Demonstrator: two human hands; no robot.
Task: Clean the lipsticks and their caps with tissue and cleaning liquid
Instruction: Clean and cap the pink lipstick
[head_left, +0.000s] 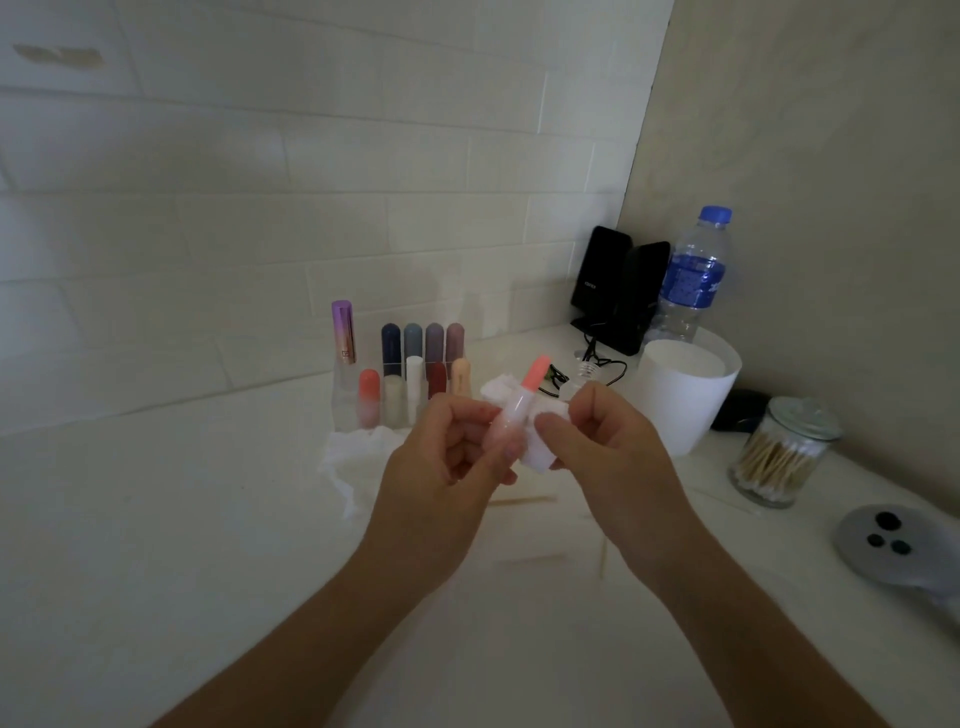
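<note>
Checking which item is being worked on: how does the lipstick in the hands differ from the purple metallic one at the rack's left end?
The held lipstick is pale pink with a coral top; the purple lipstick is shiny, fading to gold. The held lipstick leans right, gripped by the left hand, with the right hand holding tissue beside it; the purple lipstick stands upright, untouched. Both are slim tubes.

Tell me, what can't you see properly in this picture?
All in the head view:
- Pink lipstick: its base is covered by the left hand gripping it.
- Tissue: mostly behind the right hand pinching it, and behind the lipstick.
- Dark object: mostly hidden by the white cup.
- Grey round thing: cut off by the right edge.
- Speaker: its label is too small to read.
</note>
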